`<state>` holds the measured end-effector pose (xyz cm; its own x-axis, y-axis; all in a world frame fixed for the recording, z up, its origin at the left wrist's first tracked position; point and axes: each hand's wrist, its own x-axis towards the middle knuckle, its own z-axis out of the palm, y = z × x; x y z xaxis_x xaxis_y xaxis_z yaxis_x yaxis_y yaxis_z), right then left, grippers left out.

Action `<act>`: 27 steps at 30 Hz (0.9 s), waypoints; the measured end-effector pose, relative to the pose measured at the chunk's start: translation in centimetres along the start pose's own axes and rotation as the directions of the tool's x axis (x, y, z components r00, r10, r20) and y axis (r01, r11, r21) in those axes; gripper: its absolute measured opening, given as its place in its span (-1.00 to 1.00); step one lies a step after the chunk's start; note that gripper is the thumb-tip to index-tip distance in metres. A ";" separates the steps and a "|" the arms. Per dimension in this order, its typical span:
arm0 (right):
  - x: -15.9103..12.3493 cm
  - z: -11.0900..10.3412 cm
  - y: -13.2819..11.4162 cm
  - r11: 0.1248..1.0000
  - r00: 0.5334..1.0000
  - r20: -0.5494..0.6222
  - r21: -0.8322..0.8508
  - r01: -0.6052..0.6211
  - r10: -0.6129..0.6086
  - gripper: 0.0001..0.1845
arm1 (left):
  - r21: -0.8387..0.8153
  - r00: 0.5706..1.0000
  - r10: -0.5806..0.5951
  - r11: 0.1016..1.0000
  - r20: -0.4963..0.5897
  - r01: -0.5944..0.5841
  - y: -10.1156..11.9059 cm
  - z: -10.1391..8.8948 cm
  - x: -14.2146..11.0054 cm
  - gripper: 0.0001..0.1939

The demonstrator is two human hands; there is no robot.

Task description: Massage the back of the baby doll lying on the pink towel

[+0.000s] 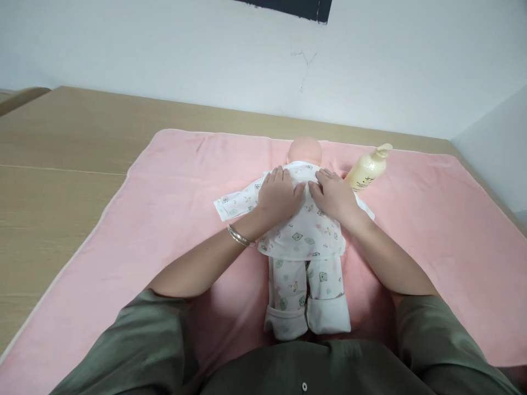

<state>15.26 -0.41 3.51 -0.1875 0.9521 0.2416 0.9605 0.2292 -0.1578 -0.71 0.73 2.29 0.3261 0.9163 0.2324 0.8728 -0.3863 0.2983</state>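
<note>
A baby doll (304, 150) lies on a pink blanket, its head away from me and its feet toward me. It wears a white printed top (304, 233) and matching trousers (288, 282) with cuffs turned up. My left hand (280, 192) rests flat on the left side of the doll's upper body, fingers stretched toward the shoulder. On the other side my right hand (332, 193) lies the same way, thumb toward the middle. Both thumbs point inward with a small gap between them. The doll's hands and feet are hidden by cloth.
The pink blanket (185, 192) covers much of a wooden table (61, 208). Just right of the doll's shoulder, a pale yellow pump bottle (368, 169) leans or lies tilted on the blanket. Behind the table stands a white wall (164, 55).
</note>
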 end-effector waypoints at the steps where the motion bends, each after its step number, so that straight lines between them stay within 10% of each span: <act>1: 0.3 0.1 0.2 1.000 1.000 0.028 0.028 -0.013 0.013 -0.62 | 0.007 1.000 0.017 1.000 -0.006 -0.017 0.1 0.1 -0.1 -0.42; 10: -1.6 -0.5 -1.3 0.984 0.998 0.027 -0.170 0.062 -0.058 -0.60 | -0.199 0.985 -0.002 0.979 0.174 0.038 -1.0 -0.2 1.4 -0.50; 27: -0.2 1.1 -0.9 0.997 1.000 0.021 0.074 -0.023 0.021 -0.42 | -0.232 0.995 0.074 0.971 0.059 -0.059 -0.7 0.9 0.1 -0.42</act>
<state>14.21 -0.54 2.56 -0.1712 0.9609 0.2177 0.9467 0.2216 -0.2338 -0.96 1.15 1.22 0.4108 0.8898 0.1988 0.7441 -0.4532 0.4908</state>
